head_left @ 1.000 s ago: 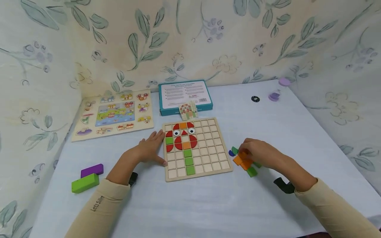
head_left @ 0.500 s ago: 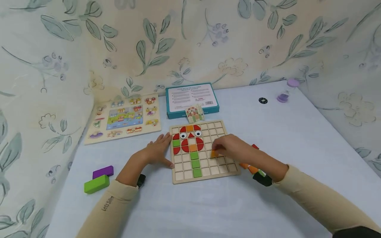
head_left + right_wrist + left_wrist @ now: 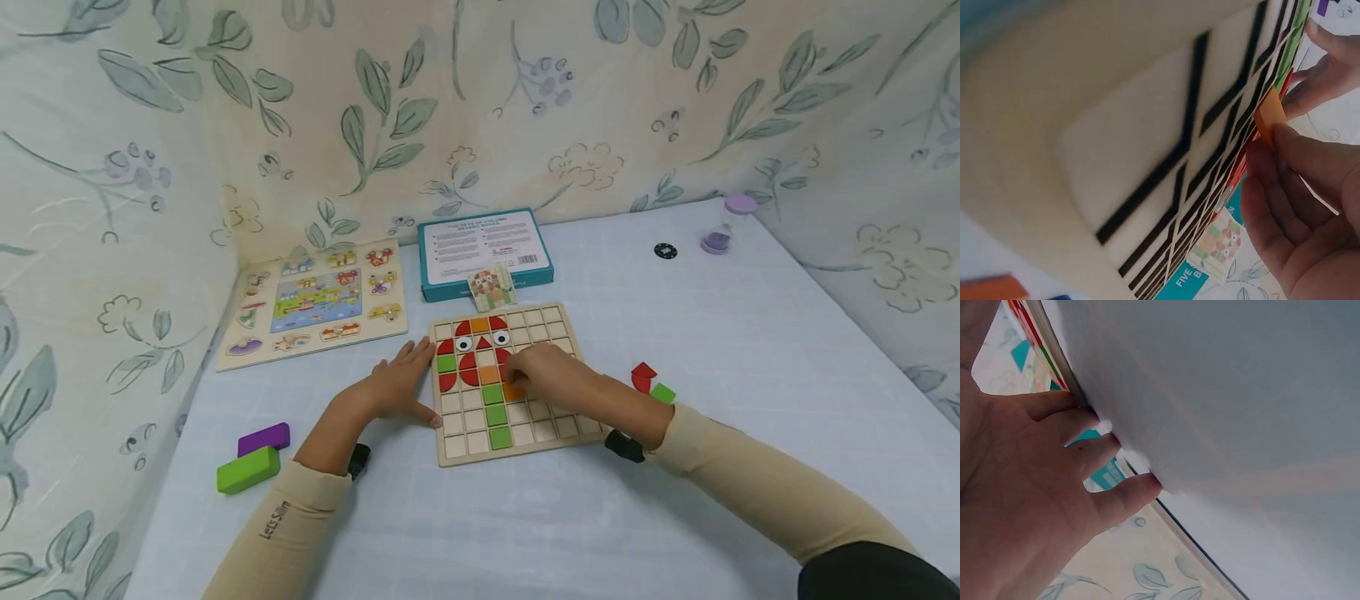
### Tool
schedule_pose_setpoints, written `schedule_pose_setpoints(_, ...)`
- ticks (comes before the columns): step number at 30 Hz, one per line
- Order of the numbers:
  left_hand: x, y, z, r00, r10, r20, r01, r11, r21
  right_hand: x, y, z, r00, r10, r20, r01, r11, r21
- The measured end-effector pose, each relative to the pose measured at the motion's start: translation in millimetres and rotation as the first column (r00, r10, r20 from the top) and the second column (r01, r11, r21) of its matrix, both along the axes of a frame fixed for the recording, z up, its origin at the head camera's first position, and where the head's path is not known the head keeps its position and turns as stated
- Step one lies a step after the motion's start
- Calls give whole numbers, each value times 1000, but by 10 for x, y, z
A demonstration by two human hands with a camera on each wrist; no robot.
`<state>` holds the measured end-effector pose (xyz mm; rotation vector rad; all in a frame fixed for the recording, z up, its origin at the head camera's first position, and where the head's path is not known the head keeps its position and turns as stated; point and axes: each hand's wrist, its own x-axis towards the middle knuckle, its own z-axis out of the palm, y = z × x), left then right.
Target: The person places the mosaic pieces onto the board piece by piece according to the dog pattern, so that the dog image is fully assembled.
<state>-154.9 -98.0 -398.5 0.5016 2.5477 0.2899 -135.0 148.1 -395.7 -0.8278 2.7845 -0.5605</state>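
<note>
A wooden grid board (image 3: 544, 430) lies on the cloth, with red, green and orange tiles and two eye pieces set in its left part. My left hand (image 3: 397, 387) rests beside it, fingers spread, thumb and fingertips at the board's left edge. Between thumb and fingers, my right hand (image 3: 551, 371) pinches an orange square tile (image 3: 1270, 114), tilted at the grid surface. In the head view that tile is right of the topmost green tile of the middle column. The right hand covers part of the red pieces and several cells.
Behind the board a picture card (image 3: 492, 287) leans on a teal box (image 3: 487, 246). A picture puzzle (image 3: 318, 304) lies at left, above purple (image 3: 263, 439) and green blocks (image 3: 248, 471). Loose red pieces (image 3: 642, 375) lie right of the board. A black disc (image 3: 665, 251) is farther back.
My right hand has gone from the loose pieces at right to the board, bringing an orange tile, then farther left to the middle column. The left hand stays at the board's edge.
</note>
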Motion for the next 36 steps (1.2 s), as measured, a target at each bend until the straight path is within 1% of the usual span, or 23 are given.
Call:
schedule_pose_setpoints(3, -4, 6, 9, 1000, -8, 8, 8, 1000, 0, 10, 3, -9, 998, 53, -23, -52, 998, 47)
schedule_pose_setpoints(6, -4, -2, 16, 1000, -14, 3, 14, 1000, 3, 10, 77, 41, 998, 63, -18, -62, 996, 64)
schedule_pose_setpoints(7, -5, -10, 22, 1000, -12, -1, 12, 1000, 0, 6, 128, 84, 999, 53, -2, -53, 997, 51)
schedule_pose_setpoints(10, -4, -37, 46, 1000, -2, -18, 2, 1000, 1, 16, 373, 251, 998, -27, 65, 24, 999, 46)
schedule_pose_setpoints(12, -2, -55, 65, 1000, 8, -23, -8, 1000, 0, 62, 579, 330, 991, -71, 117, 61, 994, 87)
schedule_pose_setpoints(13, -1, -60, 74, 1000, 12, -22, -12, 1000, -4, 104, 675, 348, 984, -100, 150, 83, 990, 116)
schedule_pose_setpoints(15, 4, -68, 90, 1000, 13, -15, -13, 1000, -4, 210, 841, 326, 970, -140, 198, 102, 976, 191)
schedule_pose_setpoints(17, 10, -71, 105, 1000, 12, -9, -12, 1000, -9, 320, 950, 254, 963, -168, 211, 112, 961, 254)
schedule_pose_setpoints(19, 13, -70, 118, 1000, 13, -5, -13, 1000, -11, 411, 1002, 175, 965, -189, 184, 134, 952, 275)
schedule_pose_setpoints(22, 14, -63, 118, 1000, 14, 2, -14, 1000, -9, 484, 1038, 95, 973, -197, 123, 159, 950, 270)
schedule_pose_setpoints(23, 14, -60, 109, 1000, 13, 5, -13, 1000, -3, 493, 1044, 87, 974, -197, 112, 163, 953, 256)
schedule_pose_setpoints(26, 11, -46, 48, 1000, 13, 13, -13, 1000, 5, 468, 1038, 123, 971, -199, 130, 168, 962, 217)
schedule_pose_setpoints(28, 6, -31, 12, 1000, 15, 17, -15, 1000, 10, 417, 975, 176, 977, -175, 124, 153, 974, 166)
schedule_pose_setpoints(31, 0, -12, -5, 1000, 11, 11, -11, 1000, 9, 327, 743, 249, 989, -116, 87, 110, 992, 69)
schedule_pose_setpoints(33, 1, -4, 4, 1000, 12, 10, -12, 1000, 5, 287, 536, 244, 996, -72, 58, 71, 997, 16)
schedule_pose_setpoints(35, 8, 0, 11, 1000, 14, 12, -14, 1000, 3, 272, 341, 217, 998, -28, 48, 28, 1000, 1)
schedule_pose_setpoints(36, 15, 3, 15, 1000, 16, 14, -16, 1000, 2, 271, 261, 190, 999, -20, 48, 20, 1000, 6)
